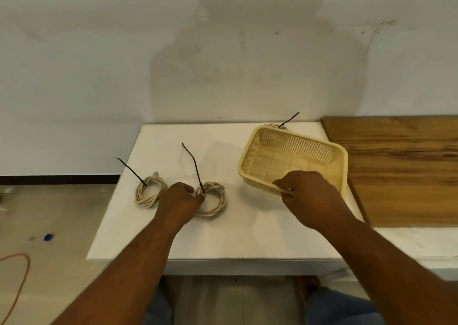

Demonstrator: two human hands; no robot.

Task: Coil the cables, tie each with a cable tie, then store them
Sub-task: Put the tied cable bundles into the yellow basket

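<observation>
1. The left hand (179,197) is curled tight on the middle coil (215,203), right at the spot where its black tie (193,161) is cinched. If the tie wasn't pulled snug, loops could be shed once the coil gets lifted.
2. The right hand (308,193) is clamped on the near rim of the yellow basket (297,143). Gripped at one edge only, the basket could be tipped, or slid around on the worktop (223,238).
3. The left coil (148,193) lies tied and untouched just beside the left wrist, so it could easily be knocked toward the worktop's edge.
4. The long tie tails stick up, and they could get snagged in the basket mesh on the way in.
5. A third coil (272,125) is mostly hidden behind the basket, so it could be forgotten, or shoved back if the basket is pushed.
</observation>
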